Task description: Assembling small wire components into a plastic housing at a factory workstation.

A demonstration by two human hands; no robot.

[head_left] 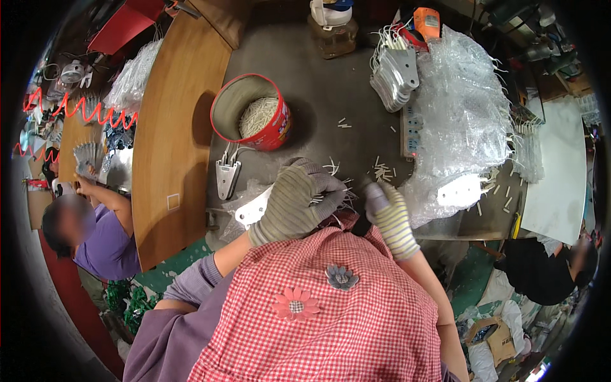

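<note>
My left hand, in a grey-striped knit glove, is closed round white metal plates with holes. Thin white wires stick out past its fingertips. Just to the right, my right hand in a striped glove has its fingers drawn together; whatever they hold is too small or hidden to make out. Beyond its fingertips lies a loose pile of short white tubes. Another wired plate rests on the table left of my left hand. Behind it, a red bucket holds many white tubes.
Bubble wrap covers the table's right side, with a white plate on its near edge. A stack of wired plates lies at the back right, near an orange device. A wooden panel bounds the left. People sit at both sides.
</note>
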